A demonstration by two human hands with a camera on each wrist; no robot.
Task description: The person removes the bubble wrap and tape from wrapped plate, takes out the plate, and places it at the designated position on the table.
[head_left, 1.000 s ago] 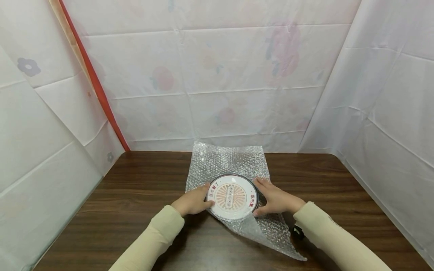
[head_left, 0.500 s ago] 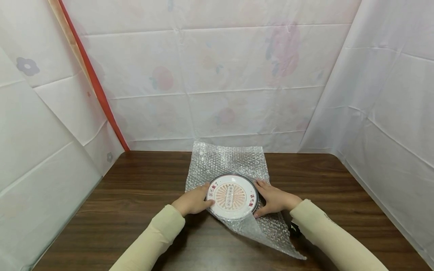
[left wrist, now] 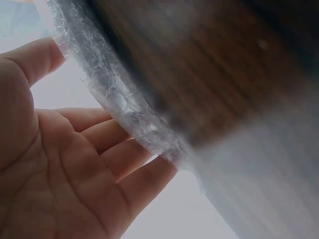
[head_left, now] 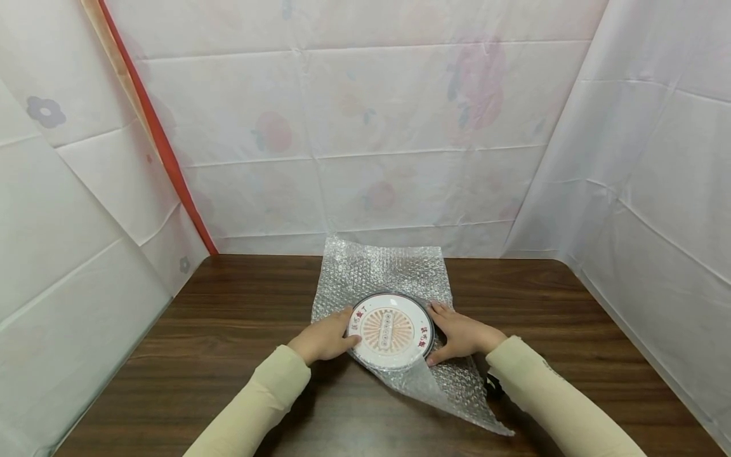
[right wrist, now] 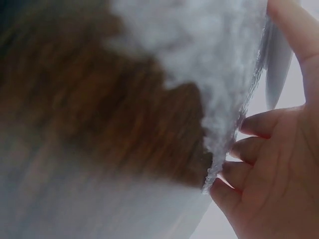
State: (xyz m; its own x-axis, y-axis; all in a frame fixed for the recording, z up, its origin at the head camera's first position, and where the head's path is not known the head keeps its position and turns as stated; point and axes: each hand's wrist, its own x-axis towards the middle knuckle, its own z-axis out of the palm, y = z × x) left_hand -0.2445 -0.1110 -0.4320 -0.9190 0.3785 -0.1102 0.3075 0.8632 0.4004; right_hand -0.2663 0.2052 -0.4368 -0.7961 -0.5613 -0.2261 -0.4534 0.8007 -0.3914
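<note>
A round white plate with a dark rim, red characters and an orange ray pattern sits on a sheet of bubble wrap on the table. My left hand grips the plate's left edge, its thumb over the rim. In the left wrist view its fingers meet the wrap's edge. On the opposite side, my right hand touches the plate's right edge with thumb and fingers spread apart. In the right wrist view its fingertips lie against the wrap. A near flap of wrap overlaps the plate's front rim.
The dark wood table is bordered by a white patterned cloth at the back and both sides. A corner of the wrap points toward the front right. A small black object shows beneath the right sleeve.
The right hand and forearm have shifted very slightly left. The plate and the wrap's front corner have barely moved, and the left hand stays at the plate's edge.
</note>
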